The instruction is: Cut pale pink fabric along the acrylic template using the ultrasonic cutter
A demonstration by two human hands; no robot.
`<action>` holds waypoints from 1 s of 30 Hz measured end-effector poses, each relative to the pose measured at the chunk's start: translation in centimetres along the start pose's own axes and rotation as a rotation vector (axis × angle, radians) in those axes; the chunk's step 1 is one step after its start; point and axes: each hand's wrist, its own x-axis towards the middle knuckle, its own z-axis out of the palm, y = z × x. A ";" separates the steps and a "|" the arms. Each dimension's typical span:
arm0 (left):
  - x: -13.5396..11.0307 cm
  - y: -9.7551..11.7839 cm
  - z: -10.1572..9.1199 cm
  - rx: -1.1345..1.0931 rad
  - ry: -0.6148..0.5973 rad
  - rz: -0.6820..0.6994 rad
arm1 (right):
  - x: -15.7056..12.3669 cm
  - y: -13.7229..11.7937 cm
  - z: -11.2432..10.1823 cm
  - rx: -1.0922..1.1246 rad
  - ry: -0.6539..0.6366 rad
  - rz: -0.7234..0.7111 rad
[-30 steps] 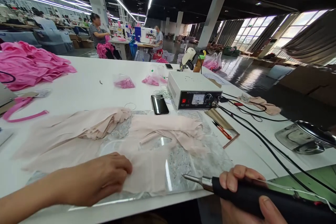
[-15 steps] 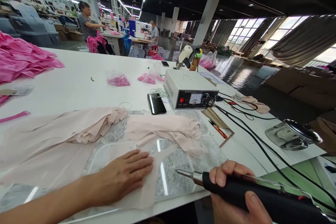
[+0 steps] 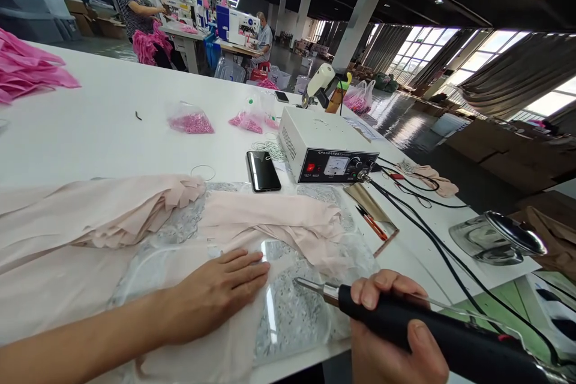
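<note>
Pale cloth piece (image 3: 242,327), lying on a glossy grey mat (image 3: 292,315) at the near edge of the white table (image 3: 121,96): presumably light, soft and easily creased, best pressed flat or taken by a free edge. The left hand (image 3: 220,288) rests palm down on it, fingers straight and nearly together. The right hand (image 3: 378,345) is clamped around a black tool (image 3: 468,336), its metal tip above or on the mat (contact unclear); probably rigid and fairly heavy, best held by the handle. Farther in stand a phone (image 3: 263,171) and a control box (image 3: 330,126); pink fabric (image 3: 31,66) lies toward the left edge. Beyond, two people (image 3: 135,9) occupy a large workroom.
</note>
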 end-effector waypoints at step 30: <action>-0.3 0.3 0.0 0.083 0.062 0.062 | 1.2 1.4 0.8 -0.013 0.022 -0.019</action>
